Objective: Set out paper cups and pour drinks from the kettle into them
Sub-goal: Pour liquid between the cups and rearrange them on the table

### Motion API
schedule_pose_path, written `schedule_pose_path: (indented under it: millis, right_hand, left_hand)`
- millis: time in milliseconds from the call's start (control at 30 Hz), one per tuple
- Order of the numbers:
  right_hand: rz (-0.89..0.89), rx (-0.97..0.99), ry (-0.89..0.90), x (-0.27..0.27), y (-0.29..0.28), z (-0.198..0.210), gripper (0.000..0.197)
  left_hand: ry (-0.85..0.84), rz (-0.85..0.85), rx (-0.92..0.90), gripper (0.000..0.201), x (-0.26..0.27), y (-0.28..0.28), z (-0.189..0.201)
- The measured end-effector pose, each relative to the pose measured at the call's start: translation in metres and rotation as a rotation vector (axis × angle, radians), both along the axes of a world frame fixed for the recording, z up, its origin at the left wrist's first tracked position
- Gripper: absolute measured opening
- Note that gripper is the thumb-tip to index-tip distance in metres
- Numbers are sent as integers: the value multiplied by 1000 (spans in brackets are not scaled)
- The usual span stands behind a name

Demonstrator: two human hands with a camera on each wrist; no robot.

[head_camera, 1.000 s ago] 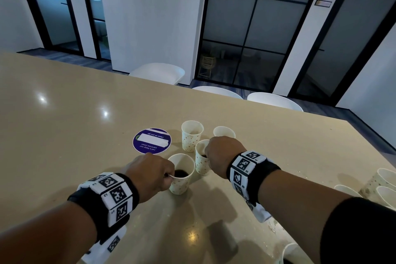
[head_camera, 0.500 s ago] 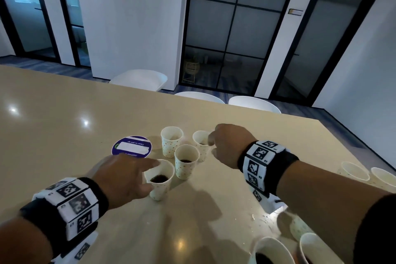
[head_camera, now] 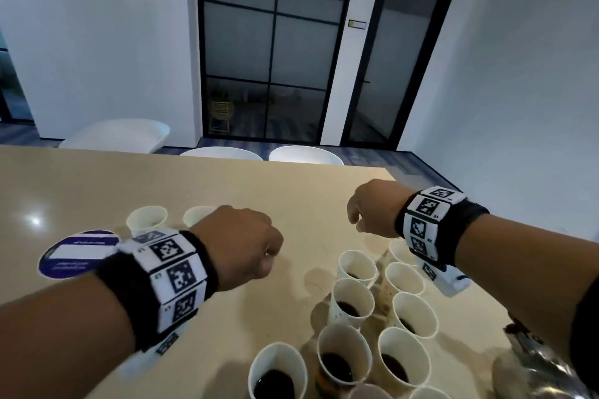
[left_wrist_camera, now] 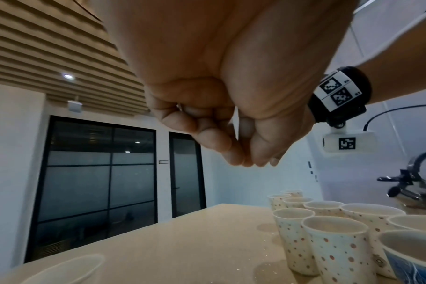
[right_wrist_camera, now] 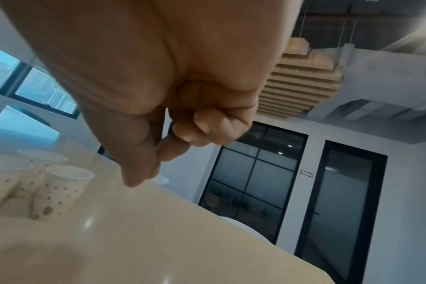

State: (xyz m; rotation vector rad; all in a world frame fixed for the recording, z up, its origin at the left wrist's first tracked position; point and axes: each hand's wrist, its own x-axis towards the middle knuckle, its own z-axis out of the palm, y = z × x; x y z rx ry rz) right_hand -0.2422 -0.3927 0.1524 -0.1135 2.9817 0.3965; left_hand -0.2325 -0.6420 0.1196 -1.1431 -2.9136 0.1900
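Several dotted paper cups (head_camera: 351, 301) stand in a cluster at the lower right of the table, most with dark drink inside. Two more paper cups (head_camera: 147, 220) stand at the left behind my left wrist. My left hand (head_camera: 269, 253) hovers above the table left of the cluster, fingers curled and holding nothing. My right hand (head_camera: 355, 220) hangs above the far end of the cluster, also curled and holding nothing. The left wrist view shows my left hand (left_wrist_camera: 246, 159) curled above the cups (left_wrist_camera: 336, 246), with the metal kettle (left_wrist_camera: 416, 190) behind them. In the right wrist view my right hand (right_wrist_camera: 158, 153) is closed on nothing.
A round purple sticker (head_camera: 77, 253) lies on the beige table (head_camera: 291, 191) at the left. The kettle (head_camera: 534, 363) shows as a blurred metal shape at the bottom right. White chairs (head_camera: 304, 155) stand along the far edge, which runs just beyond my right hand.
Both hands have let go of the cups at the left and swung right. They now hover empty by the cluster of filled cups. The head view turned right too.
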Motion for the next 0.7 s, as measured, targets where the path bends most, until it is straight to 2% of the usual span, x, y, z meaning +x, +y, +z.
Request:
schedule_pose_path:
  millis: [200,433,533,700]
  right_hand:
    - [54,16,-139,9,50,-25,25]
    - [185,101,-321,6,49,-66,29]
    - [209,179,-342,2,44,-76,25]
    - [240,201,-327,-2,44,-87,15]
  left_hand:
    - [-189,-127,-92,33,3,77,-21]
    - [-336,-134,-196,47,-6,111,-55]
    - [-352,-146,-190,41,-9,119,-61]
    - [-363,-128,-128,23,-8,126,-65]
